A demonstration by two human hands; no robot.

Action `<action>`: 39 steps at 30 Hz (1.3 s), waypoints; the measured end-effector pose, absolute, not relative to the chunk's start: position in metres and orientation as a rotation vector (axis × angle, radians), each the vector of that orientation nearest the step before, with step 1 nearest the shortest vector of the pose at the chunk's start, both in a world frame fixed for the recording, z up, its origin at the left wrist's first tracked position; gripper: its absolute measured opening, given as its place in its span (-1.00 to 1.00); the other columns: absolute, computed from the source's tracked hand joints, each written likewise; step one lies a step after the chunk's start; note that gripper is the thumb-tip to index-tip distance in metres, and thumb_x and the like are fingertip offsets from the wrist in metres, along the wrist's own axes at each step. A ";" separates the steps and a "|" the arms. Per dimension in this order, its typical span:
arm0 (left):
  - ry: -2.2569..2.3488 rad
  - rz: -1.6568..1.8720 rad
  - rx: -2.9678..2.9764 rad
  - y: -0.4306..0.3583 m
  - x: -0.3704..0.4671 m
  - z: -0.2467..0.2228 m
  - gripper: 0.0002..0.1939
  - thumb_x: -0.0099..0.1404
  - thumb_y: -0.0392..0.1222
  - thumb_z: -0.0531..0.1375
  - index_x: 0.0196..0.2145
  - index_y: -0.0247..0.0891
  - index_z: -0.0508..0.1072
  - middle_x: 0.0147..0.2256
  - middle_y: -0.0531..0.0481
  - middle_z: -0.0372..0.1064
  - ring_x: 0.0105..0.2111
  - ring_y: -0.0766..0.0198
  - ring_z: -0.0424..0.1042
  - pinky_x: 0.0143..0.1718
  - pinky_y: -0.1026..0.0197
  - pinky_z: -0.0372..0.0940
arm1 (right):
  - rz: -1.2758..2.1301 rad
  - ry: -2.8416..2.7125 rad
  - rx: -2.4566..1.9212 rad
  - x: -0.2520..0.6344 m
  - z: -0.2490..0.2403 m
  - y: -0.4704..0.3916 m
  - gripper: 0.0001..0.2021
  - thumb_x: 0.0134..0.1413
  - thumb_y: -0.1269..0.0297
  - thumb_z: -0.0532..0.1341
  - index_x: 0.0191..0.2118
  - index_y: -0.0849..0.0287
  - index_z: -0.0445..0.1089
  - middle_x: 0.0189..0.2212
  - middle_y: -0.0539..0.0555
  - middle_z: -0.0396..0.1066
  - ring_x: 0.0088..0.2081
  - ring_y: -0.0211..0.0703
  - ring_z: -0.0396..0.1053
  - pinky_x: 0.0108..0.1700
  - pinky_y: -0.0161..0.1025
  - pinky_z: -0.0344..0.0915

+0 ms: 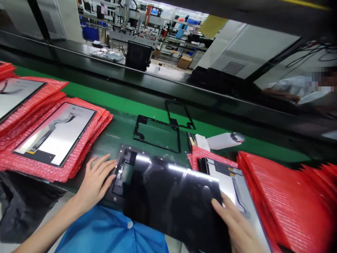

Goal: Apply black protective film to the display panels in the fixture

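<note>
Black glossy screen panel (173, 200), one: tilted over a black plate (118, 201) with screw heads along its border, covering most of it; the plate's left end, with a rectangular opening, shows. No lettering legible on the panel's dark face, only reflected light strips.

Right hand (239, 223): grasping the panel by its right end, thumb on the upper face, other fingers mostly hidden.

Left hand (96, 184): fingers extended, slightly parted, fingertips at the plate's left edge; whether they press on it, cannot tell.

Silver-backed panel, left (79, 131): lying on stacked red bubble-wrap bags (39, 171), with a grey ribbon cable (47, 135); faint print near its upper right corner, too small to read.

Silver-backed panel, right (225, 184): dark strip along its far end, partly behind the right hand; beside it, red bubble-wrap packs (281, 196), no readable label.

Thin black frames, two (143, 120): beyond the plate, near each other.

White bottle (221, 141): lying on its side, metallic cap, no legible brand.

Blue garment (110, 232): worn by the person, pale button at front.
</note>
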State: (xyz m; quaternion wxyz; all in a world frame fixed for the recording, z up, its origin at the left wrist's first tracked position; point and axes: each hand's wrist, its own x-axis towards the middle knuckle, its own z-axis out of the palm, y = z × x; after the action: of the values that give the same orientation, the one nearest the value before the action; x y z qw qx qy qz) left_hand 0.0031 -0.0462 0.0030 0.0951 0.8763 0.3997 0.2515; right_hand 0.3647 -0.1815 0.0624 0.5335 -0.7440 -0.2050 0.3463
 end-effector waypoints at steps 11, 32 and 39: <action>0.870 0.598 2.616 -0.017 0.017 0.006 -0.34 0.39 0.10 0.13 0.37 0.00 0.06 0.28 -0.10 0.21 0.35 -0.04 0.05 0.29 -0.23 -0.15 | 0.932 -0.425 -1.810 0.352 0.028 -0.137 -0.20 -0.20 -0.03 0.45 0.23 0.05 0.34 0.08 0.07 0.47 0.17 0.13 0.34 0.16 0.01 0.34; 0.910 0.574 2.585 -0.014 0.016 0.000 -0.43 0.43 0.02 0.11 0.33 -0.02 0.14 0.27 -0.06 0.22 0.35 0.01 0.04 0.28 -0.23 -0.17 | 0.980 -0.412 -1.863 0.340 0.032 -0.126 -0.19 -0.19 -0.02 0.45 0.23 0.15 0.34 0.01 0.12 0.52 0.19 0.13 0.33 0.22 0.01 0.26; 0.970 0.572 2.562 -0.015 0.016 -0.002 -0.49 0.43 -0.01 0.11 0.30 -0.03 0.21 0.35 -0.11 0.04 0.40 -0.06 -0.12 0.28 -0.28 -0.09 | 0.968 -0.281 -1.858 0.336 0.026 -0.124 -0.14 -0.24 -0.05 0.47 0.25 0.08 0.30 0.07 0.09 0.47 0.19 0.08 0.33 0.23 -0.03 0.25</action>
State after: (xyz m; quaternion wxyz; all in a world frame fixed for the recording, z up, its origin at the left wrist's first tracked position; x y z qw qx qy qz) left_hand 0.0163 -0.0152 -0.0023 0.1708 0.9021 0.3415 0.2013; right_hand 0.3364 -0.1240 0.0257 0.4918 -0.7654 -0.1156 0.3986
